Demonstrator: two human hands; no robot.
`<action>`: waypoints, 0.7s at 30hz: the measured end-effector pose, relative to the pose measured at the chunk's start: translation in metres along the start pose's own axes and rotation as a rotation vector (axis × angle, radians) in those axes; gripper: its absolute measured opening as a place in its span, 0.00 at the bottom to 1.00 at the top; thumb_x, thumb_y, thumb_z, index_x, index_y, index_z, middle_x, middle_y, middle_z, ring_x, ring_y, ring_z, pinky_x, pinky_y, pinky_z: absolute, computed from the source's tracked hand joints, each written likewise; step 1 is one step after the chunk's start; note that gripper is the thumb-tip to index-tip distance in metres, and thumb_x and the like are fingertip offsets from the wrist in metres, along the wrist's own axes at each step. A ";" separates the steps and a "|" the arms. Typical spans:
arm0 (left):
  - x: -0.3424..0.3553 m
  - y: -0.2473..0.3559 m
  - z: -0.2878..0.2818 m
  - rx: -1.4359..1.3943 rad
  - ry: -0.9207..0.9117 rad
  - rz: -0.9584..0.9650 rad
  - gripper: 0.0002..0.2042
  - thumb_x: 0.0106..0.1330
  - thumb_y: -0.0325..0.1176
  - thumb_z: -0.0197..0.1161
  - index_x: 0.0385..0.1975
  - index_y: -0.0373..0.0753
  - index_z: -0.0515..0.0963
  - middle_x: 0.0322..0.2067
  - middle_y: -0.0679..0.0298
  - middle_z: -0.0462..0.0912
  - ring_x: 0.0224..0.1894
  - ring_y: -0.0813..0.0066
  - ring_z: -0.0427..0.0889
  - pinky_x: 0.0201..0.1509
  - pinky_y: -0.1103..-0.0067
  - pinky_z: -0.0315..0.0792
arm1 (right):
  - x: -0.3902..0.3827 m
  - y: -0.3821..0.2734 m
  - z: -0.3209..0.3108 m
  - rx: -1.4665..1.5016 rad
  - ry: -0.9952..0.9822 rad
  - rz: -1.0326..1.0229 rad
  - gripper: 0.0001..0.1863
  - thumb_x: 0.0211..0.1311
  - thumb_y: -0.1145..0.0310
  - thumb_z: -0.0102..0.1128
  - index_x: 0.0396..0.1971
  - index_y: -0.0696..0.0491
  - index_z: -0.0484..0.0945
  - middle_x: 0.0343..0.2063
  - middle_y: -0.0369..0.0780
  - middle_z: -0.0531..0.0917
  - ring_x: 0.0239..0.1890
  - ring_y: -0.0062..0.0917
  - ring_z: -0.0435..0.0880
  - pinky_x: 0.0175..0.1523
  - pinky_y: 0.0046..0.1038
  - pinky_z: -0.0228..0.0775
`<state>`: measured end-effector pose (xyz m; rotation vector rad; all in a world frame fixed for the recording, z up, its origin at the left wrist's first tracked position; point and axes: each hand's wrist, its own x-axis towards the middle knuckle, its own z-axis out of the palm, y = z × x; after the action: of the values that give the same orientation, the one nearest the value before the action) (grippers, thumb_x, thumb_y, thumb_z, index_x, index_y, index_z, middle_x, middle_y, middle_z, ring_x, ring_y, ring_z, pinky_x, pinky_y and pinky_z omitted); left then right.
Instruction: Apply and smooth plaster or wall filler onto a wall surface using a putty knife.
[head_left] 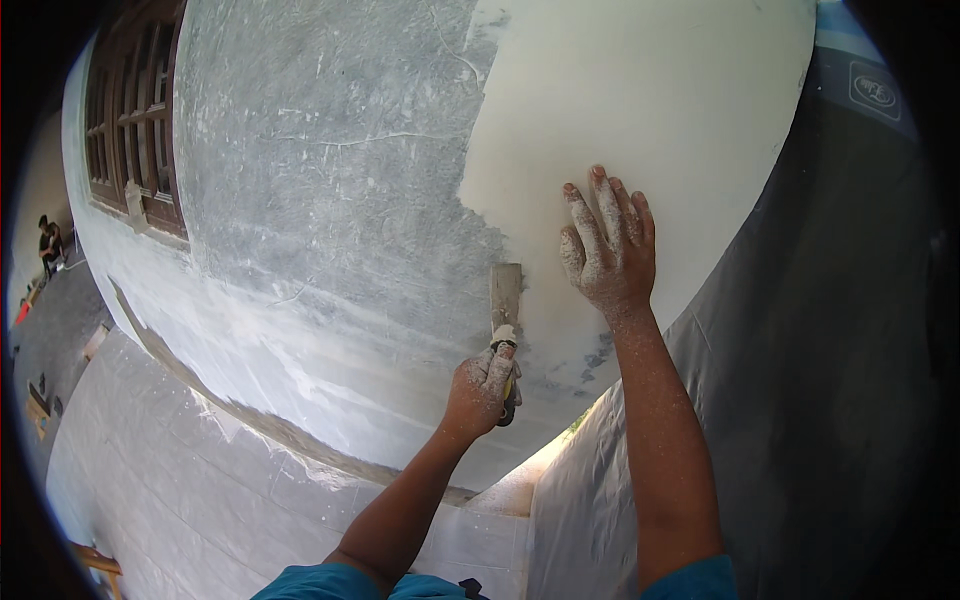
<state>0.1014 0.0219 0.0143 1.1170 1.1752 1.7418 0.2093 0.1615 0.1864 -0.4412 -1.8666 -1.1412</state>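
Only the head view here, looking at a wall (330, 200) that's half bare grey and half covered in fresh pale plaster (650, 110); the left hand (482, 388) has its fingers wrapped tight round the handle of a putty knife (505, 300), and the blade sticks straight up from the fist, so its long axis runs pretty much vertical in the picture; the blade's flat face is against the wall right on the ragged border where grey meets pale, grey to its left, plaster to its right and above; the right hand (608, 245) isn't holding anything, fingers spread fairly wide and palm pressed flat on the plastered patch, just beside the blade on its right and a bit higher; so the left hand is obviously the one on the tool, the right one is close but not touching it as far as I can tell; both hands are caked in white dust; further left there's a dark wooden window (135, 120) set in the wall, a plastic sheet (200, 480) spread over the floor below, a dark tarp (830, 330) hanging on the right, and a person (47, 245) sitting way off at the left edge.
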 end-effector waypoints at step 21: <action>-0.003 0.001 -0.011 -0.011 -0.022 -0.044 0.22 0.77 0.47 0.52 0.26 0.34 0.75 0.13 0.60 0.75 0.14 0.73 0.77 0.22 0.74 0.69 | 0.002 -0.003 -0.001 0.023 -0.012 0.011 0.26 0.65 0.58 0.59 0.65 0.38 0.74 0.70 0.38 0.69 0.68 0.31 0.70 0.75 0.43 0.54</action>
<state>0.0922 0.0156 0.0128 1.0934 1.1666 1.6970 0.2068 0.1584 0.1862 -0.4460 -1.8837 -1.1111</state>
